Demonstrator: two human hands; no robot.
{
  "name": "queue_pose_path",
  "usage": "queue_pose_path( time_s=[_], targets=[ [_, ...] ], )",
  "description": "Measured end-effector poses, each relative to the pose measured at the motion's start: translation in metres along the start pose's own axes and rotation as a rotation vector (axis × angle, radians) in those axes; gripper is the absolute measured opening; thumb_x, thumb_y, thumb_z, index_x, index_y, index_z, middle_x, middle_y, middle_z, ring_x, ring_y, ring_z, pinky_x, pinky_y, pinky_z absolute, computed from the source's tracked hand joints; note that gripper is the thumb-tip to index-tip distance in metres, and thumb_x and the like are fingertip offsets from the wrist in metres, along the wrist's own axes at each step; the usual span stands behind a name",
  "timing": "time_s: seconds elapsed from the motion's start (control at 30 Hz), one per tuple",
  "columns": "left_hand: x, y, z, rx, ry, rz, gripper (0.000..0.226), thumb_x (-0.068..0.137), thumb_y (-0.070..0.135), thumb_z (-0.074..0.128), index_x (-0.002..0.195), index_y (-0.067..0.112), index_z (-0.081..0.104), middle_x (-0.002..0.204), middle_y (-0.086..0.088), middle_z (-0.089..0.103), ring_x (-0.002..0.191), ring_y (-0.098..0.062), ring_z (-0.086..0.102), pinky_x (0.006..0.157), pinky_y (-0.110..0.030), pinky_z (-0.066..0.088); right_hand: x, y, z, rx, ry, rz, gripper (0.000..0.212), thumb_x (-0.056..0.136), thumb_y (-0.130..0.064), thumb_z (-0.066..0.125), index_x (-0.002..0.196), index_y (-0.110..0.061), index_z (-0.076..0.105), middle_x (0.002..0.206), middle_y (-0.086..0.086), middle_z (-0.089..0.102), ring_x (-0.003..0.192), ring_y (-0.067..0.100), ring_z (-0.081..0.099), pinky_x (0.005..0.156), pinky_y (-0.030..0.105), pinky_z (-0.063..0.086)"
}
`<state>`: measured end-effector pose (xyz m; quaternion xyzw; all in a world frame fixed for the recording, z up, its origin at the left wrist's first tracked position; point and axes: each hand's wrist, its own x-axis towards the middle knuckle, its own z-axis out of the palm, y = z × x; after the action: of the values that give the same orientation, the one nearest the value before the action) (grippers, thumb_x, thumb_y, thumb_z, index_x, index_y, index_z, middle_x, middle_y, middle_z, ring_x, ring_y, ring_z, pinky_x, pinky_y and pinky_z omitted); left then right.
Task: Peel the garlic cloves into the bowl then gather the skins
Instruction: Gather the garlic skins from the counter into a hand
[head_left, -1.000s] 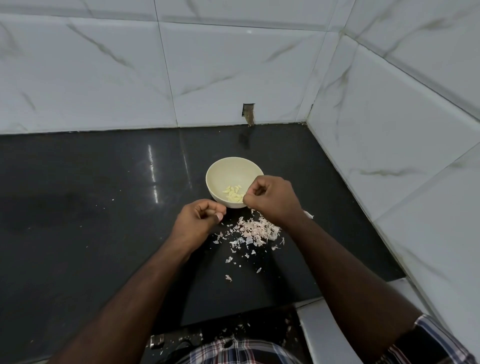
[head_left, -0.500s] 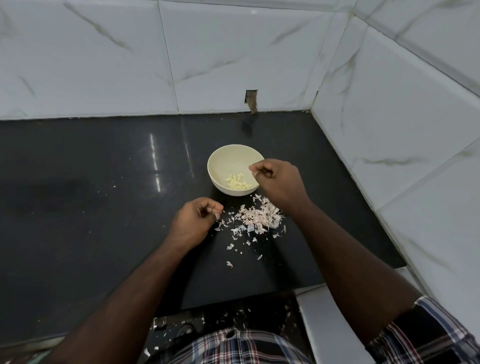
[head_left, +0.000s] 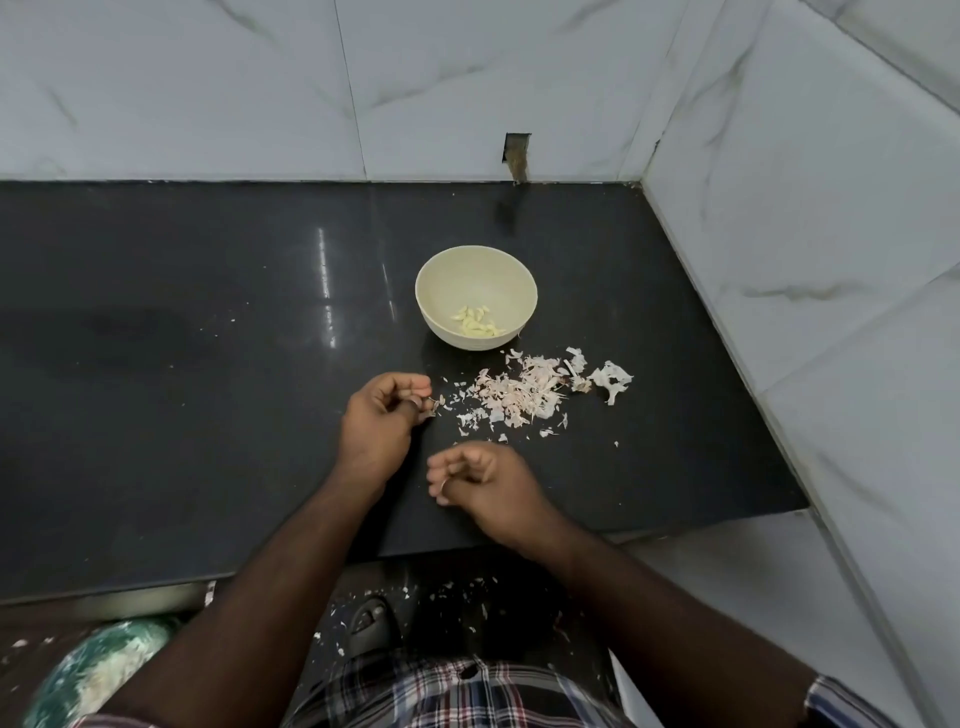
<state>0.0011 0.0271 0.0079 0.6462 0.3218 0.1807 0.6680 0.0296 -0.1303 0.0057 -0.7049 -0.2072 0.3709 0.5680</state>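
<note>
R hand (head_left: 480, 480) withdrawn from over small cream round bowl (head_left: 441, 275) w/ peeled garlic cloves (head_left: 477, 323); now near worktop (head_left: 208, 338) edge, fingers curled, contents can't be told. L hand (head_left: 382, 415) pinches skin scrap. Papery skins (head_left: 519, 396) beside bowl, ungathered; clove prob. dropped

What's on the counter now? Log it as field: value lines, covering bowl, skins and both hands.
bowl: cream bowl upright on the black counter
bowl contents: peeled garlic cloves
skins: loose pile of skins on the counter, in front of the bowl and to its right
left hand: left hand curled, pinching a small piece at the pile's left edge
right hand: right hand loosely curled near the counter's front edge; contents unclear
</note>
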Motion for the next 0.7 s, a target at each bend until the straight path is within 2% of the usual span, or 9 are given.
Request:
queue_pose_path(
  time_s=[0.1, 0.17, 0.27, 0.33, 0.4, 0.47, 0.53, 0.63, 0.7],
  targets=[
    [-0.008, 0.002, 0.002, -0.030, 0.034, 0.020, 0.035, 0.094, -0.014, 0.049, 0.093, 0.016, 0.068, 0.095, -0.008, 0.071, 0.085, -0.018, 0.068, 0.076, -0.019, 0.058, 0.017, -0.010, -0.019, -0.087, 0.135, -0.078, 0.032, 0.087, 0.010, 0.063, 0.097, -0.020, 0.068, 0.091, -0.007, 0.070, 0.085, 0.001, 0.066, 0.088, 0.023, 0.053],
    [-0.012, 0.002, -0.001, -0.004, 0.072, 0.054, 0.034, 0.096, -0.011, 0.050, 0.094, 0.018, 0.068, 0.096, -0.006, 0.071, 0.087, -0.017, 0.068, 0.079, -0.020, 0.057, 0.022, -0.019, -0.031, -0.097, 0.204, -0.123, 0.033, 0.087, 0.011, 0.062, 0.100, -0.019, 0.069, 0.096, -0.009, 0.070, 0.088, -0.008, 0.065, 0.090, 0.019, 0.052],
    [-0.011, 0.002, -0.013, 0.166, 0.190, 0.173, 0.033, 0.095, -0.002, 0.054, 0.095, 0.028, 0.069, 0.097, 0.007, 0.073, 0.093, -0.009, 0.069, 0.086, -0.022, 0.052, 0.018, -0.014, -0.027, -0.072, 0.104, -0.138, 0.033, 0.087, 0.010, 0.064, 0.097, -0.020, 0.070, 0.096, -0.003, 0.072, 0.093, 0.007, 0.068, 0.090, 0.024, 0.053],
    [-0.014, 0.004, -0.021, 0.317, 0.254, 0.220, 0.030, 0.094, 0.005, 0.056, 0.101, 0.031, 0.069, 0.096, 0.015, 0.071, 0.082, 0.006, 0.063, 0.079, -0.011, 0.046, 0.010, 0.000, -0.016, -0.095, 0.001, -0.127, 0.034, 0.086, 0.006, 0.067, 0.095, -0.027, 0.071, 0.096, -0.001, 0.074, 0.094, 0.012, 0.070, 0.091, 0.028, 0.054],
    [-0.019, 0.004, -0.025, 0.384, 0.269, 0.210, 0.029, 0.095, 0.007, 0.056, 0.110, 0.028, 0.069, 0.098, 0.013, 0.070, 0.079, 0.012, 0.060, 0.075, -0.004, 0.042, 0.013, 0.008, -0.015, -0.125, 0.023, -0.139, 0.031, 0.087, 0.002, 0.068, 0.094, -0.028, 0.071, 0.096, -0.001, 0.074, 0.092, 0.010, 0.070, 0.091, 0.030, 0.054],
    [-0.021, 0.000, -0.026, 0.417, 0.239, 0.204, 0.030, 0.096, 0.009, 0.057, 0.117, 0.028, 0.066, 0.112, 0.011, 0.069, 0.099, 0.009, 0.061, 0.092, -0.013, 0.046, 0.024, 0.003, -0.027, -0.161, 0.136, -0.166, 0.028, 0.087, 0.001, 0.068, 0.094, -0.026, 0.072, 0.095, -0.003, 0.075, 0.089, 0.008, 0.070, 0.090, 0.032, 0.056],
    [-0.019, -0.005, -0.021, 0.455, 0.182, 0.213, 0.032, 0.096, 0.008, 0.057, 0.122, 0.024, 0.065, 0.131, 0.008, 0.065, 0.129, -0.006, 0.053, 0.110, -0.025, 0.039, 0.032, -0.009, -0.041, -0.169, 0.216, -0.186, 0.030, 0.087, 0.003, 0.067, 0.093, -0.026, 0.072, 0.096, -0.003, 0.075, 0.091, 0.010, 0.070, 0.092, 0.035, 0.057],
    [-0.013, -0.006, -0.001, 0.494, 0.121, 0.236, 0.039, 0.094, 0.003, 0.055, 0.130, 0.017, 0.061, 0.146, 0.001, 0.054, 0.146, -0.012, 0.034, 0.114, -0.020, 0.025, 0.032, -0.020, -0.056, -0.173, 0.296, -0.231, 0.026, 0.088, 0.000, 0.067, 0.095, -0.025, 0.075, 0.097, -0.004, 0.076, 0.090, 0.008, 0.071, 0.089, 0.030, 0.057],
    [-0.011, -0.001, 0.020, 0.503, 0.050, 0.248, 0.044, 0.093, 0.001, 0.054, 0.135, 0.017, 0.057, 0.150, 0.000, 0.049, 0.147, -0.013, 0.031, 0.114, -0.017, 0.020, 0.029, -0.022, -0.076, -0.313, 0.464, -0.263, 0.022, 0.089, -0.005, 0.067, 0.098, -0.021, 0.076, 0.097, -0.008, 0.075, 0.088, 0.005, 0.070, 0.085, 0.024, 0.055]
  ],
)
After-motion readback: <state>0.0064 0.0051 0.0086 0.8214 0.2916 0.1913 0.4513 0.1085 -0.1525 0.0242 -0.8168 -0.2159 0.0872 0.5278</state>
